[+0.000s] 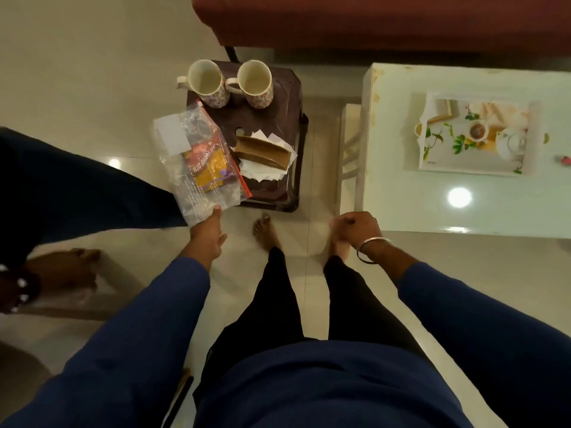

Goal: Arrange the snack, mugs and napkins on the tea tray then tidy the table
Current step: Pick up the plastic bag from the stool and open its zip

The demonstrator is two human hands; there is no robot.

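Left hand (207, 236) pinches snack bag (199, 159) past stool (278, 180) edge — over floor.

A dark brown stool (272, 186) carries two floral mugs (210, 83) (255, 83) side by side at its far edge and a brown napkin holder (262, 154) on white napkins (265, 174) near its right edge. The white tabletop (432, 205) carries a printed tray (472, 169) toward its far side.

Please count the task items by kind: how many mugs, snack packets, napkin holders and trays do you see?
Mugs: 2
Snack packet: 1, held by the left hand
Napkin holder: 1
Tea tray: 1
Total: 5
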